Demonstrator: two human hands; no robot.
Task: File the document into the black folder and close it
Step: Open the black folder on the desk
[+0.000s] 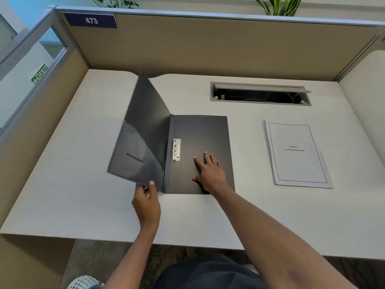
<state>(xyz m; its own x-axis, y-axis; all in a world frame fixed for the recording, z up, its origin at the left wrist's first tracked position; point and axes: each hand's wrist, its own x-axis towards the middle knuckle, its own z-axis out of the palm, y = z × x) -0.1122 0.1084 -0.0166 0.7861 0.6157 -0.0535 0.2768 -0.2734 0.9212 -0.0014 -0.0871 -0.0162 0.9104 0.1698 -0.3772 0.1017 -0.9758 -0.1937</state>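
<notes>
Black folder (200, 142) lies open near the middle of the worktop (83, 205), back cover flat, spine on its left side. Front cover (141, 138) is lifted and tilted up to the left, not flat on the worktop, slightly blurred. Left hand (146, 203) pinches the near edge of that front cover, thumb on top, fingers under. Right hand (209, 172) rests palm down, fingers spread, on the inside of the back cover, gripping nothing. Metal clip (176, 149) sits along the spine just left of the right hand's fingertips; can't tell if it's latched. Document (298, 153), a white stack with a bordered title page, lies flat on the worktop well to the right of the folder, untouched. Open cable tray (260, 93) is set into the worktop at the far side, beyond both. Partition label (91, 20) reads 473.
</notes>
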